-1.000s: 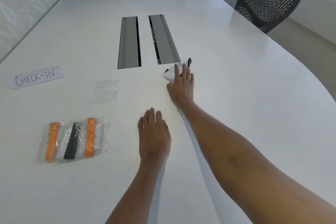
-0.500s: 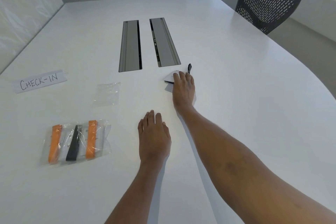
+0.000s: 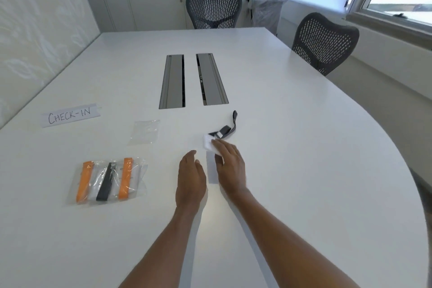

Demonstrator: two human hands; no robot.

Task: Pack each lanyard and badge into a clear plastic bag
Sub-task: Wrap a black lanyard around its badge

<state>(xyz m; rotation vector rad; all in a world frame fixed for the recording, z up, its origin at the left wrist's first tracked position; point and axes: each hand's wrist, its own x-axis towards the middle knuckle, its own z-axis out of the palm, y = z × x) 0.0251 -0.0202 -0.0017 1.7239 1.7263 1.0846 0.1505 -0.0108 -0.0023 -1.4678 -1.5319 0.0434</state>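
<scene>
The white badge (image 3: 208,142) lies on the table (image 3: 304,147), just ahead of the hands and near the closer end of the right hatch (image 3: 211,79). The black lanyard (image 3: 225,129) is attached at the badge's far edge. It runs away from the person in a loose curve, and its end loop stands up off the surface.

Right hand (image 3: 230,166): palm down, with the fingers laid over the badge's near edge. The thumb is tucked below that edge, so the hand pinches the badge. The near side of the badge appears slightly raised, with a shadow beneath it.

Left hand (image 3: 190,177): palm down, just beside the right hand but not touching it. The fingers are straight and held together, and it holds nothing. Whether it touches the table cannot be told.

One empty clear bag (image 3: 145,132) lies flat to the left of the badge, well apart from it. Nearer the person on the left, three packed bags (image 3: 109,180) lie side by side and overlap. The two outer ones hold orange lanyards and the middle one holds a black lanyard.

A paper label (image 3: 70,116) reading "CHECK-IN" lies further left. The left hatch (image 3: 173,82) is set in the table centre, parallel to the right hatch. Two mesh chairs (image 3: 214,10) (image 3: 323,42) stand at the far end and the right side.
</scene>
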